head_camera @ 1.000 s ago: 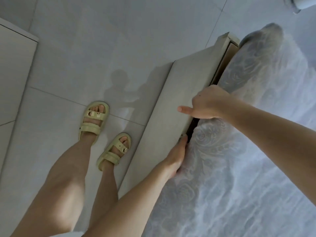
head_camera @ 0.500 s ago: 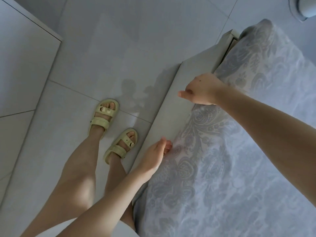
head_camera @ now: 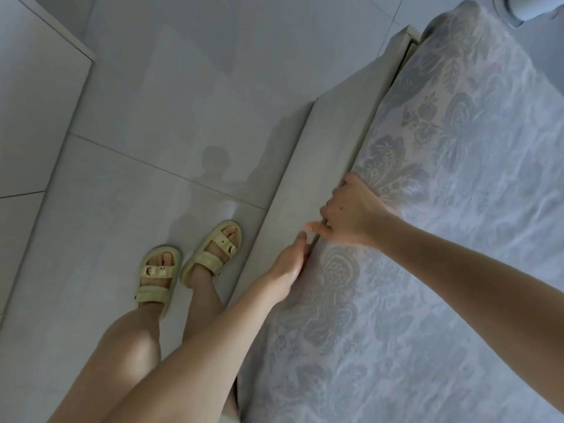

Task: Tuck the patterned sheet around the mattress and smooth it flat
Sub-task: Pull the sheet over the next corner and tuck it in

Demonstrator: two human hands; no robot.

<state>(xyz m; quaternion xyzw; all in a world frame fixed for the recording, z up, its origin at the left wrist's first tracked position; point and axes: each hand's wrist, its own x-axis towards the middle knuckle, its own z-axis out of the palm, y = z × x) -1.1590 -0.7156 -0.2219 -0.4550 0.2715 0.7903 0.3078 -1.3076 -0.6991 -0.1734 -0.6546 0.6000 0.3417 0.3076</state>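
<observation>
Patterned sheet (head_camera: pixel 427 270) covers the mattress (head_camera: pixel 308 337), edge dropping into the gap by the bed frame (head_camera: pixel 335 141); prob. thin, soft, light, so take it at the hem. L hand (head_camera: pixel 287 270) flat, fingers straight along the gap; R hand (head_camera: pixel 351 215) just beside, curled over the edge, can't tell if it grips cloth.

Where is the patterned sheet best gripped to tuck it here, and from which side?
Grip the patterned sheet at its side edge, where it folds down beside the left hand and right hand. Come from above on the tiled floor side, fingers pointing down: the cloth there meets the narrow gap against the bed frame rail, so it should push straight in.
</observation>
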